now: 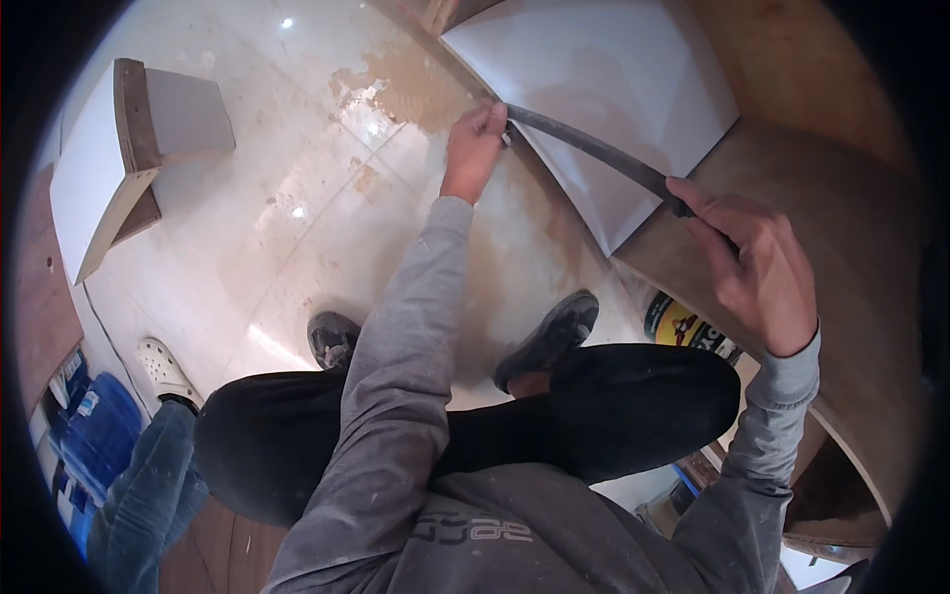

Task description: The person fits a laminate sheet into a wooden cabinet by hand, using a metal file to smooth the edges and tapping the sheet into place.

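Observation:
A long dark grey flat file (589,147) lies slantwise across a white-faced panel (584,69), near the panel's wooden edge. My left hand (477,147) pinches its far left tip, right beside that edge. At the near right end, my right hand (757,252) is wrapped round the file, its thumb stretched along the top; the fingers cover the end itself. The bar runs taut between both hands. Brown boards (782,188) border the white panel on the right.
A white and brown wooden piece (124,163) stands on the pale tiled floor (267,208) at the left. A stained patch (406,89) marks the floor. A dark tub (683,325) sits by my right knee. Another person's jeans leg (148,490) and light clog (165,371) are at lower left, beside blue containers (97,431).

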